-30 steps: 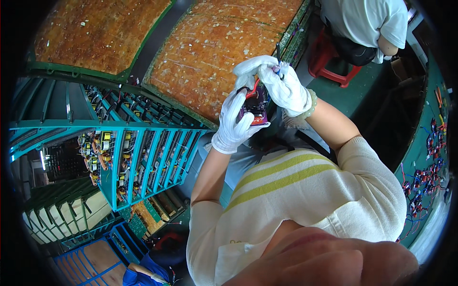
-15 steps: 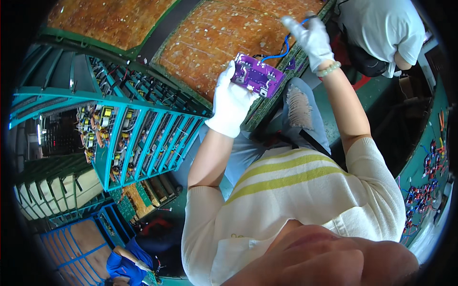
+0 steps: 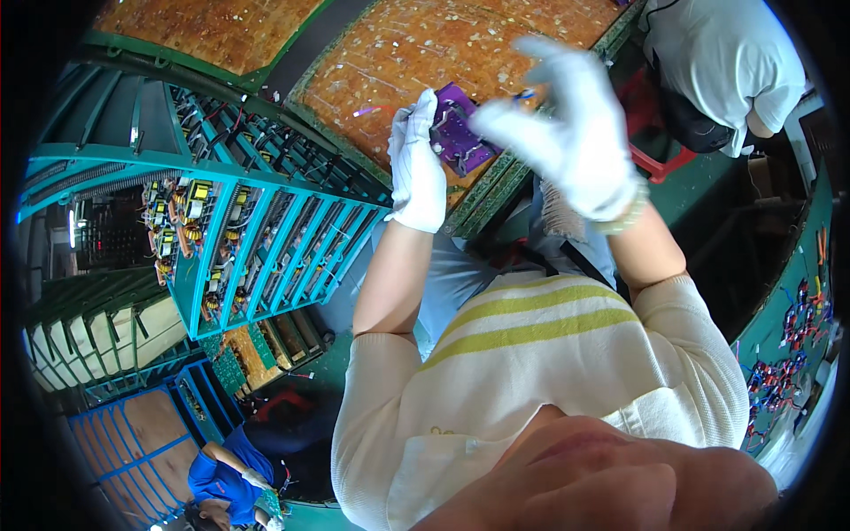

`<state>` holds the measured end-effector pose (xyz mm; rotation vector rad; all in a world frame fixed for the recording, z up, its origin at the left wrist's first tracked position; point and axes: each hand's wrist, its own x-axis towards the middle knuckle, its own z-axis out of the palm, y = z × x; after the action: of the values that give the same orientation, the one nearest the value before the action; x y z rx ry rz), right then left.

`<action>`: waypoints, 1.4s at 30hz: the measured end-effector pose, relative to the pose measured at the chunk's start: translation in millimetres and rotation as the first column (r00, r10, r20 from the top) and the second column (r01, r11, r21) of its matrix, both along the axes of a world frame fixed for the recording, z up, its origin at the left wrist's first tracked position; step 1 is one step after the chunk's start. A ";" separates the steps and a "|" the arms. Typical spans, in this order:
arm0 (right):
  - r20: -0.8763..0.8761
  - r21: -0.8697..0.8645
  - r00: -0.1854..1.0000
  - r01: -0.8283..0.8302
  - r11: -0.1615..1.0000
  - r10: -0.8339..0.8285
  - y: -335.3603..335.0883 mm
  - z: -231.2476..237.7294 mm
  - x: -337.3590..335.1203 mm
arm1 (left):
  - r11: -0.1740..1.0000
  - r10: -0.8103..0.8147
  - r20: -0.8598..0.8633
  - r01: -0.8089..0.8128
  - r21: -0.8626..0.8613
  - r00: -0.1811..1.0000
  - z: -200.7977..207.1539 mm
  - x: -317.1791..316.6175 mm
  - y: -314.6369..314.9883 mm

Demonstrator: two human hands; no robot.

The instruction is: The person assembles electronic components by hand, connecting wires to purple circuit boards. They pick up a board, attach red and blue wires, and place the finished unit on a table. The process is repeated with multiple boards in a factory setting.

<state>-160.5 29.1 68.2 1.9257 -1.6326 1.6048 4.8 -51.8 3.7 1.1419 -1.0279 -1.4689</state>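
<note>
A purple circuit board [image 3: 459,140] is tilted over the near edge of the brown worktop, its right side partly hidden. Along its left edge my left hand [image 3: 414,168], in a white glove, grips it. My right hand [image 3: 575,133], gloved too and smeared by motion, hovers just right of the board with thumb and fingers spread apart. Behind its fingers a short piece of blue wire [image 3: 526,94] shows; the rest of the wire is hidden.
The worktop [image 3: 372,66] has a worn surface with a green edge. At left stands a teal rack [image 3: 235,257] loaded with circuit boards. One person [image 3: 726,71] sits at the upper right, another [image 3: 232,478] works at lower left. Wired parts [image 3: 784,380] lie on a green surface at right.
My right hand has come down and left, close to the board, with its fingers spread. My left hand has turned and tilted the board. Less of the blue wire shows now.
</note>
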 end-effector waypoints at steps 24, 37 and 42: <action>0.386 -0.036 0.910 -0.150 0.988 0.152 -34.5 -76.4 14.0 | 0.867 0.022 0.226 0.094 -0.489 0.974 21.8 -10.1 37.1; 0.787 0.013 0.575 -0.377 0.926 0.223 -23.8 -89.4 17.2 | 0.932 -0.014 -0.135 -0.036 -0.362 0.991 10.5 -20.1 41.9; 0.835 -0.025 0.500 -0.385 0.923 0.231 -21.3 -79.1 19.8 | 0.950 -0.062 -0.275 -0.028 -0.312 0.960 12.1 -23.1 44.1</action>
<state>-140.7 7.9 -10.9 1.6559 -1.7654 2.9697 -18.3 -7.7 15.8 0.6762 -1.0264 -1.3737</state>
